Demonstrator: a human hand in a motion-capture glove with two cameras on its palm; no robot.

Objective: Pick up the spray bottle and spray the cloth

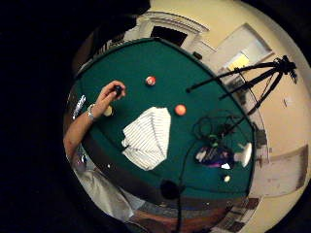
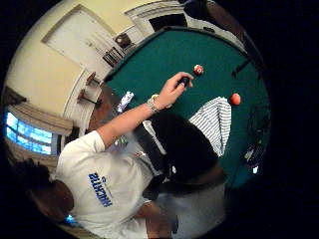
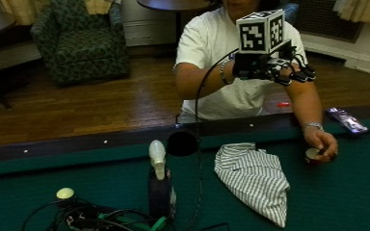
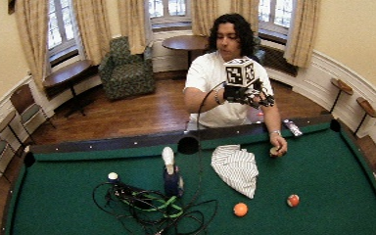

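Pool table (image 3: 364, 202) with green felt, seen from across it. One spray bottle (image 3: 161, 185), dark-bodied with a pale trigger head, stands upright on the felt near a tangle of cables (image 3: 88, 216). One striped cloth (image 3: 254, 180) lies crumpled beside the bottle, apart from it. Gloved right hand (image 3: 281, 70) is raised at chest height above the table's edge, fingers relaxed, grasping nothing. Bare left hand (image 3: 320, 144) rests on the felt over a small ball. Two further balls, one orange (image 4: 240, 209) and one red-and-white (image 4: 293, 200), lie beyond the cloth.
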